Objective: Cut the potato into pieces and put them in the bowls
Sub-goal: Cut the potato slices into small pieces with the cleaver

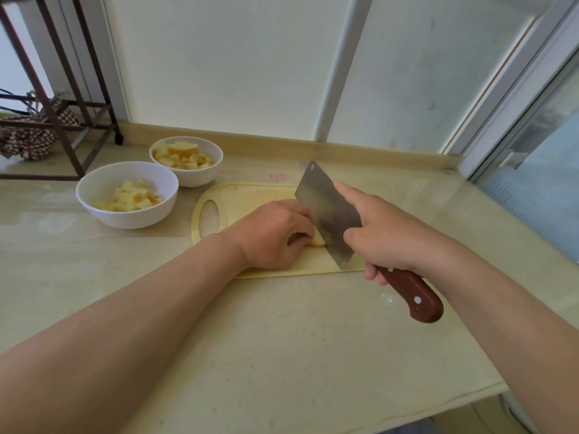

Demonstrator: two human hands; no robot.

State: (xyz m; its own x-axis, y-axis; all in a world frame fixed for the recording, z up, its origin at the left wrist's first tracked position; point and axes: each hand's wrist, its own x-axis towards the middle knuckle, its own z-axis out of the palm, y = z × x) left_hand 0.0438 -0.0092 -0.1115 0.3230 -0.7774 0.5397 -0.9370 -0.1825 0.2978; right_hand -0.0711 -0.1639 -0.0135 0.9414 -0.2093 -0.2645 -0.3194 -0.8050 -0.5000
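On the pale yellow cutting board (244,195) my left hand (272,233) curls over a piece of potato (317,242), of which only a small pale edge shows. My right hand (382,233) grips the brown wooden handle of a cleaver (326,211), index finger laid along the blade. The blade stands edge-down against the potato, right beside my left fingers. Two white bowls sit to the left of the board: the near bowl (94,195) and the far bowl (213,166), each holding several yellow potato cubes.
A beige counter (282,339) carries everything. A dark metal rack (62,120) with patterned cloth stands at the back left. A white wall panel runs along the back, and a window frame (517,120) closes the right side. The counter's front edge drops off at lower right.
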